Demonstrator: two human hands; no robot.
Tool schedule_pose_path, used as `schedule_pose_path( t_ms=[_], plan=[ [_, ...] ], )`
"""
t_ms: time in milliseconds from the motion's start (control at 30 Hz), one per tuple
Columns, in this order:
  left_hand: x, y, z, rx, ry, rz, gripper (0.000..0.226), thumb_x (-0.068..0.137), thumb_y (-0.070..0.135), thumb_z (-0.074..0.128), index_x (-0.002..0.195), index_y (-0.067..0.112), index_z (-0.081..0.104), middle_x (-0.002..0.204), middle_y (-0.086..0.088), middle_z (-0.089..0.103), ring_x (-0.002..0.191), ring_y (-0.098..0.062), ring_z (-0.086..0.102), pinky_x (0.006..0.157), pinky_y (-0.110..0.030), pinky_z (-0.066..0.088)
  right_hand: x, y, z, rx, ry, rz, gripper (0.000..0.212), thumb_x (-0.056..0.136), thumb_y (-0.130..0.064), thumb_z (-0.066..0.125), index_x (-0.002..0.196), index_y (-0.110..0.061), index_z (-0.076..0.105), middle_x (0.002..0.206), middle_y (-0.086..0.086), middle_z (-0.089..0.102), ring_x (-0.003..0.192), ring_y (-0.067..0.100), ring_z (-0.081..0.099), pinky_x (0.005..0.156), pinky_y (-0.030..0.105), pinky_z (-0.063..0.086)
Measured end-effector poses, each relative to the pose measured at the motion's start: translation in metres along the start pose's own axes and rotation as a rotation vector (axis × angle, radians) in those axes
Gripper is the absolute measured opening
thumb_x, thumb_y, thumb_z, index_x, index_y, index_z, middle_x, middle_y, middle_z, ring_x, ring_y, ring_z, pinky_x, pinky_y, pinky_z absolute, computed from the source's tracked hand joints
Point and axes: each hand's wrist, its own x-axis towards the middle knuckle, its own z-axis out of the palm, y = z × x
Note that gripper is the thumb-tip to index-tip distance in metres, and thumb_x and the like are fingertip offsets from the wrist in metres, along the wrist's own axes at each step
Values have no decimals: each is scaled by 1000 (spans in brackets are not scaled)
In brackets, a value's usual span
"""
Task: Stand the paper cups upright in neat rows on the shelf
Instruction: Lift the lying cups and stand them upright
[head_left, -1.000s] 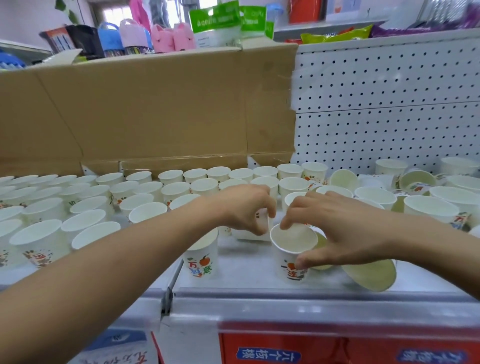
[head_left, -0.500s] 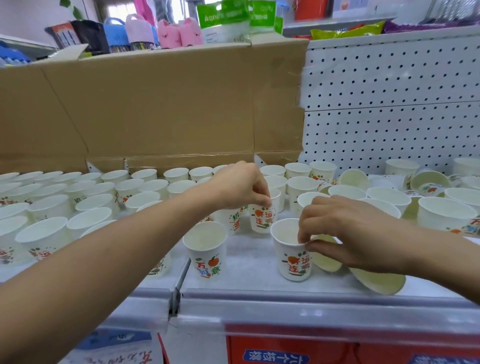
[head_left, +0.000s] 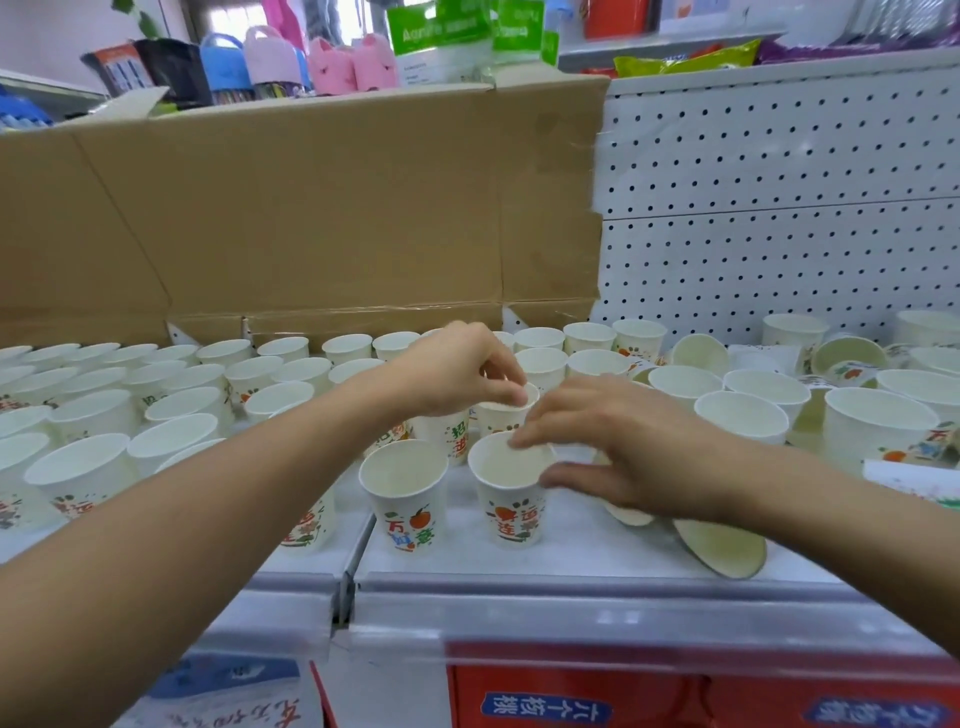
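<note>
- Head view, the step: the right hand (head_left: 618, 452) is setting the front cup (head_left: 511, 493) upright near the edge of the shelf (head_left: 571, 582), just right of the orange-print cup (head_left: 402, 493). To do it well, I judge, it should line up with that neighbour and with the back cup (head_left: 501, 415) directly behind it. The grip should be light, so the thin rim does not buckle.
- Head view, left hand: the left hand (head_left: 457, 371) reaches in from the near left, palm down. Its fingers (head_left: 511, 397) and thumb are closed in a pinch on the back cup's rim.
- Head view, right hand: it comes in low from the near right. Its fingers (head_left: 524, 439) curl over the front cup's far rim and the thumb presses the cup's right wall, so the cup is held between them.
- Head view, what remains: the rows at the left stand upright. The tipped cups (head_left: 719, 548) lie on their sides at the near right, beneath the right wrist.
</note>
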Motion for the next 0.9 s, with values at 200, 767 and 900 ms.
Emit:
schedule_pose_path(
  t_ms=[200, 767, 900],
  plan=[
    [-38, 54, -3, -185, 67, 110, 23, 86, 48, 64, 101, 33, 74, 96, 19, 70, 90, 3, 59, 77, -19, 48, -56, 31, -52, 200, 204, 329, 18, 88, -41, 59, 99, -34, 72, 92, -19, 69, 89, 5, 62, 78, 28, 49],
    [-47, 124, 73, 141, 74, -125, 35, 78, 55, 61, 81, 22, 72, 80, 7, 70, 78, -15, 64, 70, -35, 54, -116, 25, -36, -245, -301, 315, 81, 68, -51, 50, 144, -43, 25, 133, -20, 45, 117, 8, 35, 90, 29, 28],
    [-38, 126, 96, 167, 79, -220, 27, 76, 49, 68, 88, 25, 69, 91, 7, 69, 85, -19, 62, 65, -28, 48, -116, 33, -27, -280, -261, 301, 84, 64, -51, 47, 145, -38, 28, 125, -13, 51, 111, 14, 39, 89, 32, 31]
  ],
)
